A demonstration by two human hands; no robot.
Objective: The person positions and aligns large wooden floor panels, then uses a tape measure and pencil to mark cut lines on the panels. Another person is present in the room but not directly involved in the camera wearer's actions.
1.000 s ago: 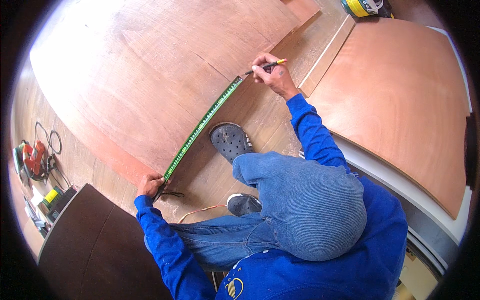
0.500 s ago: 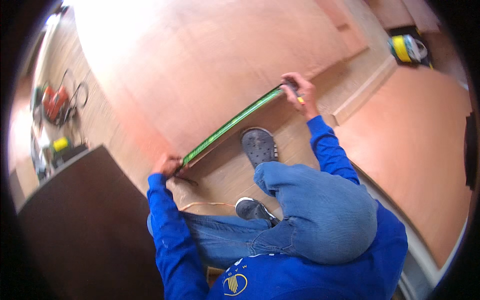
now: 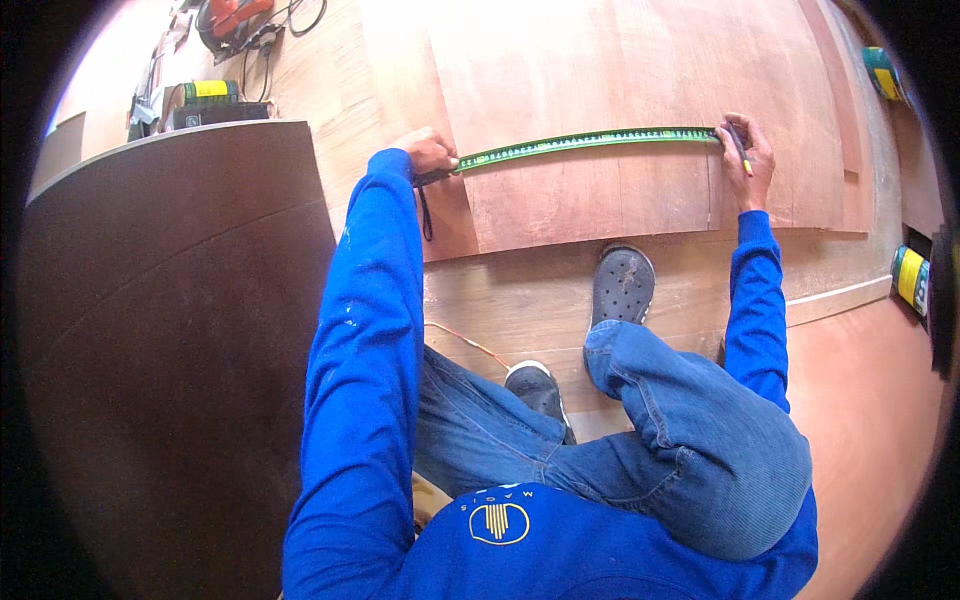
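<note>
A green tape measure (image 3: 600, 136) is stretched from left to right over a reddish-brown wooden sheet (image 3: 600, 195). My left hand (image 3: 428, 152) is closed on its left end, at the sheet's left side. A dark piece shows beneath that hand, with a thin black strap (image 3: 427, 215) hanging from it. At the tape's right end, my right hand (image 3: 755, 168) pinches a dark pencil or marker (image 3: 738, 150) with a red and yellow end, its fingers against the tape. Whether those fingers also grip the tape is hidden.
A large dark brown board (image 3: 170, 330) stands close on my left. Beyond it are a red power tool (image 3: 232, 20) with a cord and a yellow-banded roll (image 3: 210, 91). Similar rolls (image 3: 910, 280) stand at right, by another wooden sheet (image 3: 870, 400). My shoes (image 3: 622, 285) are near the sheet's front edge.
The tape has moved from along the sheet's near edge to farther onto the sheet, with both hands moving along. The view has turned, so the tape now runs nearly level.
</note>
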